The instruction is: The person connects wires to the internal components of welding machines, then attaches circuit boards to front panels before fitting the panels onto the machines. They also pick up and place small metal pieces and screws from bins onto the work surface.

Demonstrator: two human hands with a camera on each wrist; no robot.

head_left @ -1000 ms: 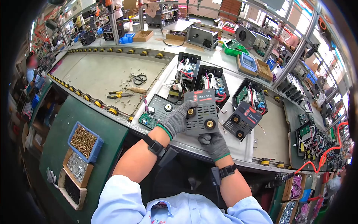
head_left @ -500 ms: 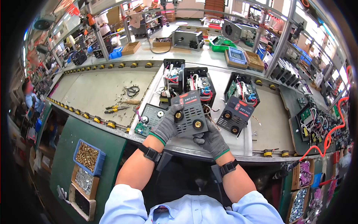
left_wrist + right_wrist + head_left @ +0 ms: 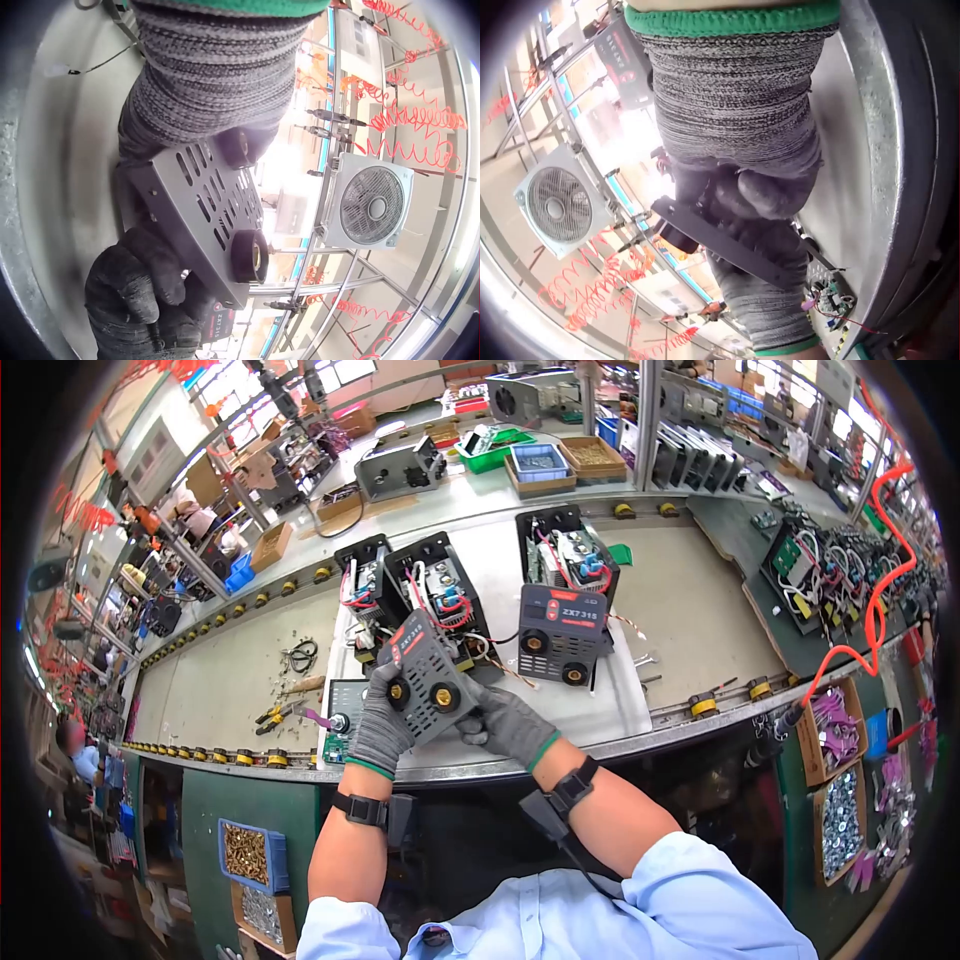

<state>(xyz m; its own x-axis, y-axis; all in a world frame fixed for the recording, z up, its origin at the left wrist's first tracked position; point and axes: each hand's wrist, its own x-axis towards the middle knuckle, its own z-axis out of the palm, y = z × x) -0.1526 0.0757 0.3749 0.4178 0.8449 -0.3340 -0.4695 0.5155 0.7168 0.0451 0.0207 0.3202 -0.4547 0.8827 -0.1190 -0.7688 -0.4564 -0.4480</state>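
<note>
A grey slotted front panel (image 3: 425, 670) marked ZX7 315, with two brass-centred sockets, is held tilted above the bench in the head view. My gloved left hand (image 3: 380, 725) grips its left side. The gloved right hand (image 3: 508, 725) has its fingers curled at the panel's lower right edge; part of them is hidden behind it. In the right wrist view the panel (image 3: 720, 244) shows edge-on beside the right fingers. Behind the hands stand two open black machine housings (image 3: 440, 590) with wires and boards inside. A similar panel (image 3: 562, 635) leans on another open housing (image 3: 570, 550).
A white board (image 3: 620, 705) lies under the units on the roller-edged line. Pliers (image 3: 275, 717), a black cable coil (image 3: 302, 654) and scattered screws lie left. A blue bin of brass parts (image 3: 250, 855) is at lower left. An orange coiled hose (image 3: 872, 620) hangs at right.
The head view has swung to the right. The held panel has tilted further clockwise, and the right hand stays at its lower right edge.
</note>
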